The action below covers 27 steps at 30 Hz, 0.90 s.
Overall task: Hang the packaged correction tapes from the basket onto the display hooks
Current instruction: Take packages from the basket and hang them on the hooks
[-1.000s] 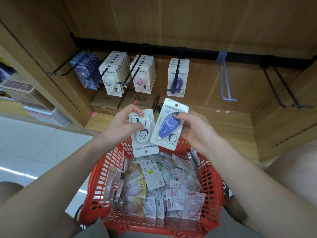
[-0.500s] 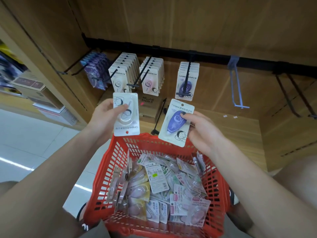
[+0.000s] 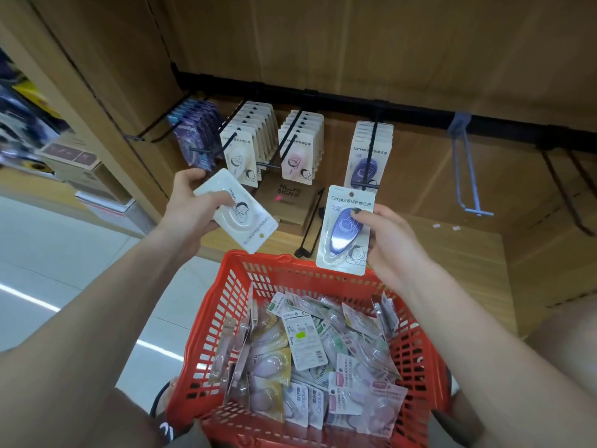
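Two packs are up, one in each of your hands. Your left hand point(image 3: 190, 205) grips a white correction tape pack point(image 3: 237, 211), thumb across the front and fingers behind it; the pack is tilted, its hang hole pointing down and right. Your right hand point(image 3: 392, 240) pinches a purple correction tape pack point(image 3: 347, 229) by its right edge, thumb on the blister; it stands upright, hang hole on top, just below the tip of the hook point(image 3: 371, 156) that carries the purple row point(image 3: 371, 147). Whether hole and hook tip touch, cannot tell.

Far side, a black rail point(image 3: 323, 101) runs across the wooden shelf back. Left to right on it: dark blue packs point(image 3: 197, 134), a white row point(image 3: 248, 140), a pink row point(image 3: 300, 143), the purple row, then a bare pale blue hook point(image 3: 465, 169) and bare black hooks point(image 3: 568, 189) further right.

Near you, the red basket point(image 3: 226, 302) holds a loose heap of packs point(image 3: 323, 357), many face down. Brown boxes point(image 3: 290, 202) sit on the shelf under the hung rows.
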Motion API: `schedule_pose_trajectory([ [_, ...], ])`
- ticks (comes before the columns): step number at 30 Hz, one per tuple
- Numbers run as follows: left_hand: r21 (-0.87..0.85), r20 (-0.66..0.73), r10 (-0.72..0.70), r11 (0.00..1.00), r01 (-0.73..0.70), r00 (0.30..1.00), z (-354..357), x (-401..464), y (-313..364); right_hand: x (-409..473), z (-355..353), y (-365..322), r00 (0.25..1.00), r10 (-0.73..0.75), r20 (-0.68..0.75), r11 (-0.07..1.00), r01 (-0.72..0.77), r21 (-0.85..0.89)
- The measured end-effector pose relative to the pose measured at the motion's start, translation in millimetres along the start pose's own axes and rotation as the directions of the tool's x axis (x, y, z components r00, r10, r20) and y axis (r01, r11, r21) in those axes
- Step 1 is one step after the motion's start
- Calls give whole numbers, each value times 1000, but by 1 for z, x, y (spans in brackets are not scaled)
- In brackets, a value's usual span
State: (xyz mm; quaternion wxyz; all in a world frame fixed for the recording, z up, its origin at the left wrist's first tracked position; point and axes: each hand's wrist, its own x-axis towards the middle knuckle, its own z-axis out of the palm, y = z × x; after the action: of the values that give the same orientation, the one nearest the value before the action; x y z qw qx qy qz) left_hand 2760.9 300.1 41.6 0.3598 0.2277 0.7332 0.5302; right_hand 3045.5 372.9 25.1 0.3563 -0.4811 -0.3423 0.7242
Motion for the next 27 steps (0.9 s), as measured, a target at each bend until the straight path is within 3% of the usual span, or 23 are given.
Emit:
schedule_pose_trajectory([
  [3, 349, 119, 176, 914, -207, 977, -7, -5, 3, 1, 0, 2, 1000, 8, -2, 999, -8, -53],
  [7, 604, 228, 77, 770, -203, 971, -9, -11, 6, 0, 1, 5, 1000, 14, -10, 994, -15, -113],
  [11, 499, 273, -79, 864, -70, 959, -2, -24, 3, -4, 8, 14, 987, 143, 73, 974, -127, -188],
  [14, 388, 332, -135, 922, -5, 934, 6, -31, -2, -13, 16, 25, 910, 336, 242, 937, -297, -184],
  [17, 352, 429, -148, 936, -14, 891, 10, -37, -5, -15, 17, 35, 864, 389, 320, 921, -374, -109],
  [19, 373, 485, -166, 927, -32, 859, 10, -39, -5, -14, 15, 36, 875, 362, 323, 932, -343, -115],
  [24, 530, 614, -220, 827, -190, 758, 5, -37, -2, -13, 14, 26, 933, 168, 318, 947, -64, -314],
  [27, 451, 672, -162, 864, -225, 723, 8, -37, -4, -16, 18, 20, 918, 102, 382, 923, 55, -380],
])
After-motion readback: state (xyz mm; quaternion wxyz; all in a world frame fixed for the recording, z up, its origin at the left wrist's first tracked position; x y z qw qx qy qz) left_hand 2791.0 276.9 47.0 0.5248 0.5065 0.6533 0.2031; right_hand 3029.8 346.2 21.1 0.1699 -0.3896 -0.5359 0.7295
